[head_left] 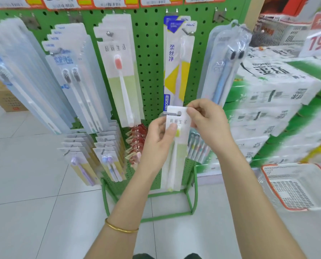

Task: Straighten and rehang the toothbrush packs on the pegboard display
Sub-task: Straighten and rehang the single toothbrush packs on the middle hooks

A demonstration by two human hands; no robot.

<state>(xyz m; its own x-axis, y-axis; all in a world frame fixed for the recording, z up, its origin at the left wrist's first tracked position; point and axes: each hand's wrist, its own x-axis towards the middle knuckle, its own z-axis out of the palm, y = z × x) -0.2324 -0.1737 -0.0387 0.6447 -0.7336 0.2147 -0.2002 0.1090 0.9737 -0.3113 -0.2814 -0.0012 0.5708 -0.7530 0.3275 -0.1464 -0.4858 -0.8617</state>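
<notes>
A white-and-pale-green toothbrush pack (176, 154) with a yellow-headed brush hangs in front of the green pegboard (150, 58). Its hanging hole sits at a metal peg (171, 113). My left hand (158, 139) pinches the pack's upper left side, thumb on the front. My right hand (206, 118) pinches its top right corner. A matching pack with a pink-headed brush (121, 75) hangs on a peg up and to the left. Several other toothbrush packs hang in rows across the board.
Stacked green-and-white tissue packs (279, 101) stand right of the display. A white plastic basket with an orange rim (294, 186) sits on the tiled floor at the right. The display's green metal foot frame (191, 202) juts forward on the floor. Price tags line the top.
</notes>
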